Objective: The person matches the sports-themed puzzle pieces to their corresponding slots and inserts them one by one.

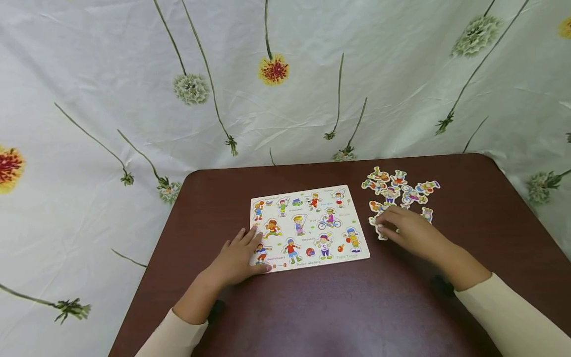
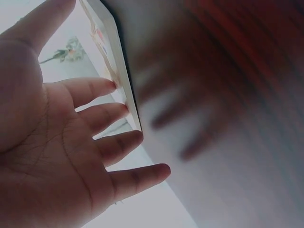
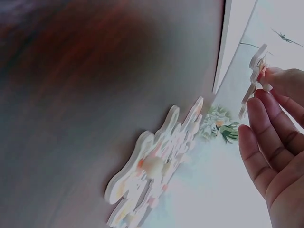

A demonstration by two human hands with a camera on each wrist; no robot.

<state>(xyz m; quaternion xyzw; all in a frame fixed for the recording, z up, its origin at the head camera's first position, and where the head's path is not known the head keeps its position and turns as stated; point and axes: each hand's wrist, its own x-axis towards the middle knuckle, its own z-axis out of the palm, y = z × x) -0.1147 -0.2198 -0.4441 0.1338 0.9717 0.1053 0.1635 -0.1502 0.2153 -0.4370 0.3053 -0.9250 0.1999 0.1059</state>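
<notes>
A flat puzzle board [image 1: 285, 225] printed with children playing sports lies on the table. My left hand [image 1: 238, 258] rests on its left edge, fingers spread, thumb near the lower left corner. In the left wrist view the fingertips [image 2: 121, 108] lie along the board's edge. To the board's right, my right hand [image 1: 412, 233] pinches a puzzle piece [image 3: 254, 76] between thumb and fingers. That piece is raised off the table and seen nearly edge-on in the right wrist view. Loose puzzle pieces [image 1: 390, 195] lie just beyond and partly under the right hand, which hides some.
The dark brown table [image 1: 303, 307] has rounded far corners. Behind it hangs a white cloth [image 1: 308, 114] printed with flowers and stems. Several loose pieces [image 3: 156, 164], at least one with a round knob, lie close together on the right side.
</notes>
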